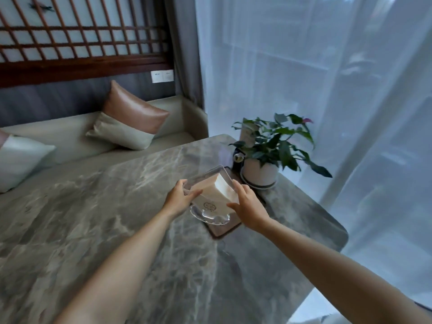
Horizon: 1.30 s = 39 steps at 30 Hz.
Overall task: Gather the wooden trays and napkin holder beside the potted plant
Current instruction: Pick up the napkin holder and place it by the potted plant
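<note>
A clear acrylic napkin holder (211, 195) packed with white napkins is tilted between both hands. My left hand (178, 198) grips its left side and my right hand (247, 206) grips its right side. Its round clear base (210, 216) hovers over or rests on a dark wooden tray (224, 231) lying on the marble table (117, 218). Only the tray's near corner and right edge show; whether more trays lie stacked there I cannot tell. The potted plant (273, 146) in a white pot (259, 170) stands just behind and to the right.
A small dark object (238, 159) and a paper card (249, 134) sit by the pot. The table's right edge runs along sheer white curtains (327, 78). A bench with cushions (131, 122) lies beyond the table's far left edge.
</note>
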Motion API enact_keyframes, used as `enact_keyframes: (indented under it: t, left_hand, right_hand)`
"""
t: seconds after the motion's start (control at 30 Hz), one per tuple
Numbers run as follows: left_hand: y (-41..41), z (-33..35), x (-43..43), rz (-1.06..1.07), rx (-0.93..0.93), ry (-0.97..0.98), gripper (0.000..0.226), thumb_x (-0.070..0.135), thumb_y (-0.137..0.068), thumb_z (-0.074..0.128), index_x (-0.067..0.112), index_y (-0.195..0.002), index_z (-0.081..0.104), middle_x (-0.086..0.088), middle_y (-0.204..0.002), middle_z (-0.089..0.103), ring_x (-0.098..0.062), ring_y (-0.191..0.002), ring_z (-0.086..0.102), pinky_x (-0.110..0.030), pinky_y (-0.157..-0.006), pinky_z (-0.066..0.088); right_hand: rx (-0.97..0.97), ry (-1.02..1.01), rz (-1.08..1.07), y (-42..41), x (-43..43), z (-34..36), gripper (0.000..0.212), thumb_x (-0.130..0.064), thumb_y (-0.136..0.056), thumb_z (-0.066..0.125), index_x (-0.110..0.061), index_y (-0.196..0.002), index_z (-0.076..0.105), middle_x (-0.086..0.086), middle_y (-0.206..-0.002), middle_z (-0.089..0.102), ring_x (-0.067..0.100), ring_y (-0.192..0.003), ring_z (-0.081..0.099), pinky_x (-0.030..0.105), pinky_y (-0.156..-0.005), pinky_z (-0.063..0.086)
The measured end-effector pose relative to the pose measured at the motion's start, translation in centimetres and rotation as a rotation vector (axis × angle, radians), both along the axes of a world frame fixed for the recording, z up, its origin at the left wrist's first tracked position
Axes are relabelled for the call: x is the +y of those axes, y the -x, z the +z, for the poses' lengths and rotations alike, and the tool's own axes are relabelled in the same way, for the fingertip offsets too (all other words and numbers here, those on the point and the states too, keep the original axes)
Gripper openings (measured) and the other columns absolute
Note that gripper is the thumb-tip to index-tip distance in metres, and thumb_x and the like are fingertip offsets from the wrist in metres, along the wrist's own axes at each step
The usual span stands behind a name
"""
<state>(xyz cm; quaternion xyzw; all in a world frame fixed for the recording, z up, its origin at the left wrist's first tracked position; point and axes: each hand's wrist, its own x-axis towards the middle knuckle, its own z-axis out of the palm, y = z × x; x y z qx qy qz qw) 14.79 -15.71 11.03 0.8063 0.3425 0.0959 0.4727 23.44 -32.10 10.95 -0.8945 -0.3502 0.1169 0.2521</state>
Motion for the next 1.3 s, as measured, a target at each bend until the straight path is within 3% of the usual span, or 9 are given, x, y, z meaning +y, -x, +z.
enact_keyframes:
  t: [0.1, 0.27, 0.6, 0.9, 1.3]
  left_hand:
    - [-4.6, 0.3, -3.3, -0.072, -0.018, 0.017, 0.065, 0.027, -0.086, 0.064, 0.002, -0.139, 0.035, -0.02, -0.124, 0.06, -0.024, -0.116, 0.055, -0.027, -0.094, 0.04]
    - [-11.5, -0.3, -8.3, -0.19, -0.021, 0.039, 0.066, 0.027, -0.085, 0.066, 0.001, -0.139, 0.037, -0.022, -0.133, 0.054, -0.029, -0.124, 0.05, -0.032, -0.103, 0.038]
    - [-21.0, -3.0, -17.5, -0.394, 0.057, 0.095, 0.063, 0.026, -0.086, 0.064, 0.002, -0.138, 0.039, -0.017, -0.14, 0.049, -0.029, -0.126, 0.049, -0.034, -0.103, 0.038]
    - [-26.2, -5.1, -22.1, -0.487, 0.161, 0.154, 0.07, 0.031, -0.09, 0.058, 0.01, -0.146, 0.021, -0.02, -0.139, 0.049, -0.032, -0.129, 0.045, -0.04, -0.105, 0.038]
    - [-28.9, -7.0, -24.6, -0.526, 0.212, 0.115, 0.071, 0.034, -0.089, 0.058, 0.01, -0.146, 0.023, -0.018, -0.139, 0.048, -0.031, -0.13, 0.043, -0.043, -0.108, 0.037]
  right_hand:
    - [-0.015, -0.012, -0.071, -3.2, -3.7, 0.4, 0.07, -0.02, -0.089, 0.056, -0.01, -0.146, 0.017, 0.014, -0.141, 0.037, 0.026, -0.131, 0.035, 0.036, -0.107, 0.034]
    - [-0.037, -0.034, -0.173, -7.7, -9.9, 0.0, 0.066, -0.02, -0.089, 0.056, -0.008, -0.144, 0.022, 0.016, -0.139, 0.041, 0.026, -0.126, 0.04, 0.036, -0.104, 0.037]
    - [0.045, -0.043, -0.38, -13.7, -19.3, -3.0, 0.063, -0.021, -0.089, 0.055, -0.012, -0.143, 0.024, 0.016, -0.137, 0.042, 0.029, -0.123, 0.041, 0.037, -0.102, 0.037]
    - [0.123, -0.083, -0.521, -17.3, -23.5, -5.6, 0.061, -0.018, -0.087, 0.06, -0.012, -0.14, 0.03, 0.016, -0.131, 0.045, 0.028, -0.12, 0.044, 0.036, -0.099, 0.04]
    - [0.158, -0.042, -0.589, -18.9, -25.9, -7.4, 0.065, -0.018, -0.086, 0.061, -0.009, -0.141, 0.027, 0.015, -0.134, 0.045, 0.027, -0.123, 0.043, 0.034, -0.101, 0.038]
